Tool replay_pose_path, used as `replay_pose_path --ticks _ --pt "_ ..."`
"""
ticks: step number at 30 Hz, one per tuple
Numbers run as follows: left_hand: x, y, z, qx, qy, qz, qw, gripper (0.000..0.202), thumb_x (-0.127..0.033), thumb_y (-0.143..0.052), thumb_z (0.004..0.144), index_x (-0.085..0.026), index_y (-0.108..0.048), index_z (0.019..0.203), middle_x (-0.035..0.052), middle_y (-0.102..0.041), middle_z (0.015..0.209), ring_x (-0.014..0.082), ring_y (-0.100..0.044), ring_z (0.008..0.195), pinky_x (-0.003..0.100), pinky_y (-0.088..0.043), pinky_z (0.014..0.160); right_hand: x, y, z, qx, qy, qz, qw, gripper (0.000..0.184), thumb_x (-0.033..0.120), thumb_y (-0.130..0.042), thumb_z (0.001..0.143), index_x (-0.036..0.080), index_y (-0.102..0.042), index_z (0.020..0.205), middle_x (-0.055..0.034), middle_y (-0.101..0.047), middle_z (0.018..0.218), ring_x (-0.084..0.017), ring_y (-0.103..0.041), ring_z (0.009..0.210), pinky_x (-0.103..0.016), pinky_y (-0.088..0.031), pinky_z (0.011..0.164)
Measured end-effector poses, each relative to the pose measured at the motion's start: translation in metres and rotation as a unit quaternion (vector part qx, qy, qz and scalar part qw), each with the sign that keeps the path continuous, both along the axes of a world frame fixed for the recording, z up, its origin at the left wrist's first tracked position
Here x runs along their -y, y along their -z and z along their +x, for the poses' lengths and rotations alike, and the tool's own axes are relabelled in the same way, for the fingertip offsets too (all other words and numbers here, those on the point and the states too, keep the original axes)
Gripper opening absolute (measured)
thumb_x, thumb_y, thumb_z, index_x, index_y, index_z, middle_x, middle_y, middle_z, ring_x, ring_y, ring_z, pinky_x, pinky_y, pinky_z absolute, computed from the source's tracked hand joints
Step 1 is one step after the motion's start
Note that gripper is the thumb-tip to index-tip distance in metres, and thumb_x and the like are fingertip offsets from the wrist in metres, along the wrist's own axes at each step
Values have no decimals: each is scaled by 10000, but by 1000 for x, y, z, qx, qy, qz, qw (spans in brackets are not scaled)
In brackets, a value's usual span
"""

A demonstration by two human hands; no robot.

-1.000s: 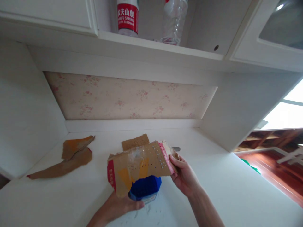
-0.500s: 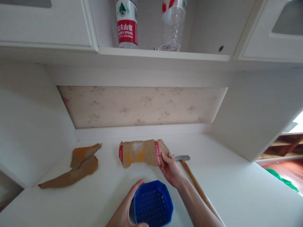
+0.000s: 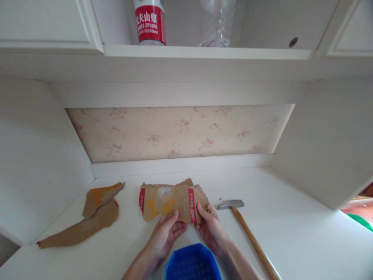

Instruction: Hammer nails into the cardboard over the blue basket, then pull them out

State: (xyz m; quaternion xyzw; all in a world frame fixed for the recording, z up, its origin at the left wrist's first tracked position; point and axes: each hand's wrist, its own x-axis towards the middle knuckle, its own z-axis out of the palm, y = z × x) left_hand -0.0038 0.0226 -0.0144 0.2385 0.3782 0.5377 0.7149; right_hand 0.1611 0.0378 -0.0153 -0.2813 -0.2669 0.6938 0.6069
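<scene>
A torn piece of brown cardboard (image 3: 171, 200) with red printed bands and strips of tape is held up over the white desktop. My right hand (image 3: 211, 225) grips its right end, thumb on the front face. At the lower edge, my left hand (image 3: 169, 235) pinches the cardboard, the thumb over the front and the fingers curled below. A blue perforated basket (image 3: 192, 264) stands just below both hands, cut off by the bottom of the view. To the right lies a hammer (image 3: 247, 229) with a wooden handle and a metal head.
Two more torn cardboard scraps (image 3: 96, 217) lie on the left of the white desktop (image 3: 140, 254). Overhead, a shelf (image 3: 204, 52) holds a red-labelled water bottle (image 3: 150, 25) and a clear plastic bottle (image 3: 217, 25). White side panels (image 3: 329, 144) enclose the desktop.
My left hand has let go of the blue basket and moved up to the cardboard's lower edge. The basket now sits lower in view. My right hand still holds the cardboard.
</scene>
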Motion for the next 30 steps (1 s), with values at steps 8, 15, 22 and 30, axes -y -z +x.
replay_pose_path --ticks 8,15,22,30 --pt "-9 -8 0 86 -1 6 996 251 -200 -798 831 -80 -720 1037 168 -775 1060 267 -759 950 341 -611 856 -3 10 0 87 10 36 996 325 445 -830 821 211 -705 1010 21 -695 755 -97 -565 552 -174 -458 401" --pt "-7 -5 -7 119 -49 -6 992 208 -156 -714 892 -86 -711 1088 169 -762 1127 275 -736 1054 386 -584 969 -3 17 -3 161 -25 51 985 350 479 -808 833 190 -726 1013 -7 -733 767 -116 -593 581 -200 -504 448" --pt "-7 -7 -6 112 -35 -6 993 209 -146 -723 887 -61 -724 1078 183 -771 1092 295 -735 1059 381 -590 964 -2 13 -1 170 -31 44 984 355 499 -806 827 196 -726 995 9 -716 753 -111 -596 588 -192 -499 451" --pt "-5 -8 -5 93 -29 -6 995 230 -173 -810 814 -71 -748 1010 176 -787 1026 330 -738 1042 406 -605 939 -3 19 -2 183 -39 49 981 335 499 -779 854 189 -721 968 2 -718 759 -118 -594 596 -201 -496 467"
